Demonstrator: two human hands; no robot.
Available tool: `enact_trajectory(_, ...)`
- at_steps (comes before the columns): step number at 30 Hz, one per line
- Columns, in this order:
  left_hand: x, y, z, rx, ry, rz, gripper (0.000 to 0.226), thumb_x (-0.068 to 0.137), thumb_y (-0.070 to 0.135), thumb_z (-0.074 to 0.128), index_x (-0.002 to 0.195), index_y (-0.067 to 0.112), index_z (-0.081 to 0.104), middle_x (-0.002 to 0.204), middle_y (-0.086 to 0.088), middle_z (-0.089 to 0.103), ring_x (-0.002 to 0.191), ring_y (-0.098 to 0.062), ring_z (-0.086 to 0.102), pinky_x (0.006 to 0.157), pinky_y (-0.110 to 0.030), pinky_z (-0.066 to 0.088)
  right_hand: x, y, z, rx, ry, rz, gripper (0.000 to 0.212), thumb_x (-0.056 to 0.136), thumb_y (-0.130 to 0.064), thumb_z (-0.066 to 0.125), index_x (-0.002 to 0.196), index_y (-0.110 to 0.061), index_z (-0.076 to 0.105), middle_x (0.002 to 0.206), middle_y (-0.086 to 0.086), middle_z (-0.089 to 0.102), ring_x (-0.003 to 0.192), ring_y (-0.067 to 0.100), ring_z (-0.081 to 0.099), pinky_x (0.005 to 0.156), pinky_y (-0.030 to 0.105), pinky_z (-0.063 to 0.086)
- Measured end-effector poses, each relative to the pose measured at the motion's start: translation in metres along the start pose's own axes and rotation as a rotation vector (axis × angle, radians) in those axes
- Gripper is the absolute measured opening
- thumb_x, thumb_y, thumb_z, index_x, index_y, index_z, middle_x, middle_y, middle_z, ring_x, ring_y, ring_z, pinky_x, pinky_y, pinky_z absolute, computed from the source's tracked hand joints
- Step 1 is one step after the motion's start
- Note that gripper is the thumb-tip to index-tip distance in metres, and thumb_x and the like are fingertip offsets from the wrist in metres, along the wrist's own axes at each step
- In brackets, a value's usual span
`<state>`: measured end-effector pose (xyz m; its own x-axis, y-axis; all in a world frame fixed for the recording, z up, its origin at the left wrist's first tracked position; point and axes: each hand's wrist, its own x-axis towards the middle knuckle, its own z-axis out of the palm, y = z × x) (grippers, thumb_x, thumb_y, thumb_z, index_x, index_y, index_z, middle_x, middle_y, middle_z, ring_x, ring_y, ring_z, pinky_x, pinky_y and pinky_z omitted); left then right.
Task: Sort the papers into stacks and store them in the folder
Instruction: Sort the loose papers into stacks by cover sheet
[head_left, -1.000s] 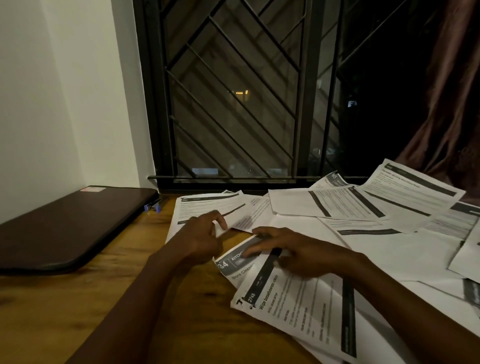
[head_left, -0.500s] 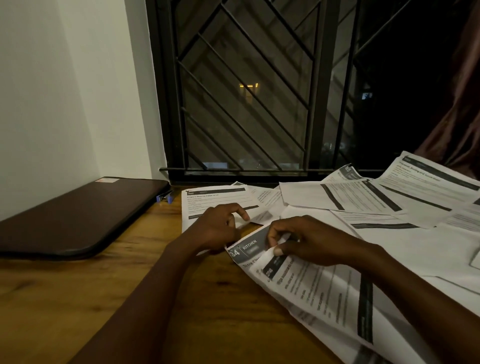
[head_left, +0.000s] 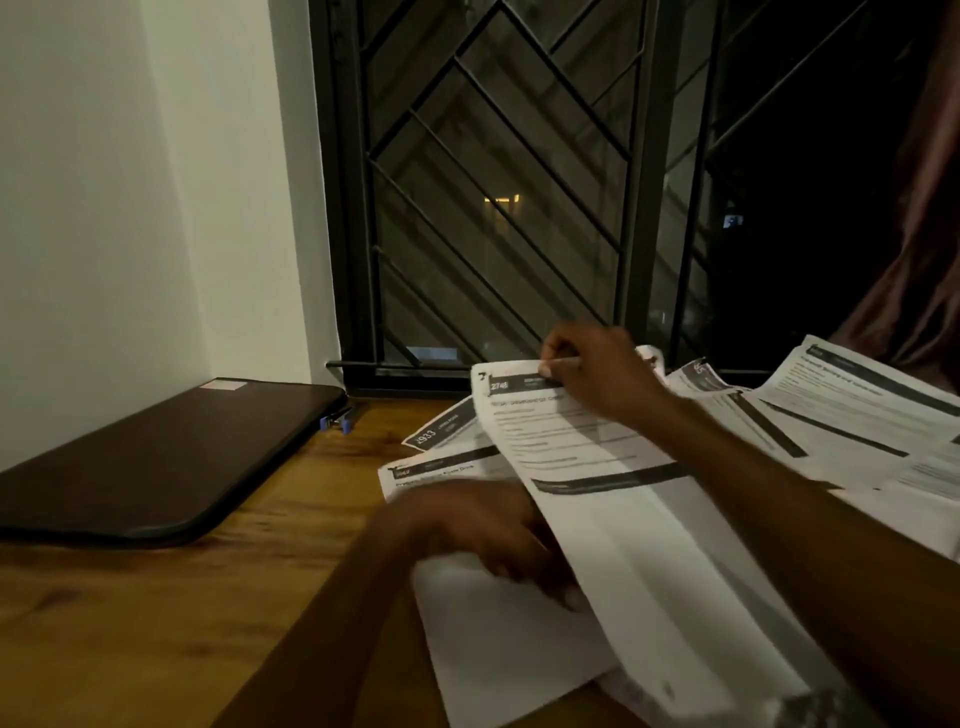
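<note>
Nearest, a blank sheet lies on the wooden surface. The left hand is over it, too blurred to tell whether its fingers grip anything. Above, the right hand pinches the top edge of a printed sheet marked 2748, raised clear of the pile. Behind it more papers lie fanned and overlapping, unsorted. The dark folder lies closed at far left, well apart from them, below the window grille. This looks like early sorting: the raised sheet needs its heading read, then laying on a matching stack.
</note>
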<state>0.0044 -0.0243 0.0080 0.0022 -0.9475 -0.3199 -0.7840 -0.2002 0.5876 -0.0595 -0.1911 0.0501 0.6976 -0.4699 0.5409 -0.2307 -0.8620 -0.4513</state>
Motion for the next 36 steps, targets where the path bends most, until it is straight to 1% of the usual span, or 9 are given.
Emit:
enact_trajectory(3,-0.026,-0.048,-0.031,-0.284,0.202,-0.047,0.021,0.088,0.022,0.069,0.097,0.003,0.068,0.068,0.003,0.067,0.052,-0.008,0.050,0.048,-0.017,0.037,0.004,0.004,0.038,-0.021,-0.076,0.017,0.012,0.089,-0.016,0.060,0.080,-0.023,0.061,0.084,-0.001,0.064,0.082,0.015,0.061,0.080,0.042,0.054)
enact_trajectory(6,-0.024,-0.095,-0.044,-0.340,0.765,-0.311,0.020,0.091,0.026,0.067,0.097,0.007,0.067,0.085,-0.008,0.070,0.058,-0.012,0.057,0.055,-0.024,0.048,0.001,-0.002,0.070,-0.022,-0.128,0.015,0.008,0.090,-0.020,0.060,0.083,-0.022,0.063,0.089,-0.004,0.065,0.087,0.012,0.060,0.081,0.039,0.052)
enact_trajectory(8,-0.014,-0.099,-0.041,-0.422,0.908,-0.398,0.024,0.091,0.034,0.066,0.093,0.010,0.061,0.087,-0.009,0.066,0.074,-0.022,0.064,0.072,-0.035,0.058,-0.004,-0.009,0.085,-0.018,-0.130,-0.003,0.005,0.091,-0.022,0.059,0.088,-0.020,0.063,0.097,-0.002,0.065,0.092,0.014,0.060,0.078,0.031,0.048)
enact_trajectory(16,-0.003,-0.099,-0.037,-0.360,0.991,-0.414,0.048,0.079,0.033,0.079,0.110,0.011,0.050,0.102,-0.004,0.057,0.090,-0.019,0.056,0.070,-0.027,0.049,-0.018,0.026,0.050,-0.350,-0.210,0.316,0.066,0.088,-0.034,0.063,0.144,-0.023,0.031,0.153,0.008,0.023,0.137,0.033,0.027,0.107,0.047,0.033)
enact_trajectory(20,-0.001,-0.091,-0.033,-0.440,0.927,-0.377,0.055,0.074,0.029,0.083,0.114,0.009,0.051,0.109,-0.013,0.063,0.100,-0.029,0.064,0.083,-0.042,0.057,-0.032,0.055,0.020,-0.319,-0.287,0.371,0.090,0.079,-0.047,0.072,0.149,-0.023,0.020,0.157,0.009,0.018,0.141,0.033,0.024,0.111,0.043,0.028)
enact_trajectory(24,-0.001,-0.081,-0.031,-0.626,0.902,-0.348,0.051,0.076,0.025,0.082,0.112,0.011,0.049,0.107,-0.014,0.063,0.084,-0.022,0.062,0.058,-0.032,0.051,-0.054,0.062,0.015,-0.347,-0.481,0.443,0.099,0.078,-0.058,0.066,0.151,-0.019,0.012,0.148,0.009,0.038,0.131,0.028,0.042,0.102,0.034,0.037)
enact_trajectory(29,-0.001,-0.080,-0.027,-0.933,0.963,-0.283,0.050,0.082,0.021,0.077,0.120,0.007,0.047,0.106,-0.021,0.067,0.089,-0.029,0.064,0.072,-0.039,0.052,-0.062,0.064,0.039,-0.371,-0.401,0.449,0.102,0.071,-0.075,0.059,0.148,-0.024,0.017,0.149,0.007,0.036,0.135,0.030,0.035,0.110,0.047,0.031)
enact_trajectory(32,0.000,-0.078,-0.026,-0.972,0.913,-0.282,0.034,0.085,0.022,0.074,0.104,0.008,0.051,0.089,-0.015,0.065,0.079,-0.024,0.062,0.073,-0.037,0.054,-0.066,0.056,0.055,-0.335,-0.326,0.433,0.094,0.075,-0.070,0.059,0.146,-0.023,0.020,0.146,0.008,0.033,0.135,0.029,0.030,0.108,0.045,0.031)
enact_trajectory(36,0.005,-0.082,-0.026,-0.960,0.928,-0.281,0.026,0.083,0.018,0.075,0.096,0.009,0.055,0.099,-0.014,0.063,0.085,-0.025,0.061,0.080,-0.040,0.056,-0.061,0.052,0.056,-0.223,-0.365,0.446,0.084,0.080,-0.058,0.064,0.145,-0.024,0.023,0.147,0.008,0.034,0.132,0.026,0.038,0.100,0.035,0.039)
